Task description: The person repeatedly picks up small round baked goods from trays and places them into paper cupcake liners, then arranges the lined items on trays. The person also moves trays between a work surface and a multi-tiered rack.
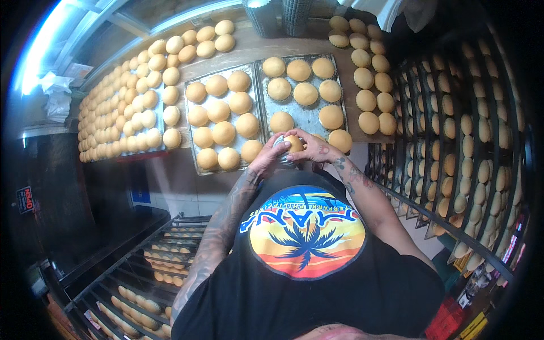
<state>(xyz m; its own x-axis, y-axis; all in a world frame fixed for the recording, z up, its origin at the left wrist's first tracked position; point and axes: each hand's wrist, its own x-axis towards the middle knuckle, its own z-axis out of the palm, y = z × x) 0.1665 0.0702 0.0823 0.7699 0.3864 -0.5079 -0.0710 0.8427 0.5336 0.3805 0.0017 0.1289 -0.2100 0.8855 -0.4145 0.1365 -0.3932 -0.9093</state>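
Close to my body, above the near edge of the right-hand baking tray (312,114), my two hands meet. A silvery metal baking mould (279,139) is in the fingers of my left hand (267,156); whether it is one mould or a stack, I cannot tell. My right hand (315,148) grips a round golden small cake (294,145) against that metal. Rows of similar cakes, such as this one (281,122), sit on the tray beyond my hands. A second baking tray (258,102) full of cakes adjoins it on the left.
Many more cakes (148,98) cover the wooden table (221,57) at left, and others (366,101) line its right side. Tall racks of cakes stand close by at right (451,127) and behind left (140,272). Stacked dark moulds (295,19) rise at the back.
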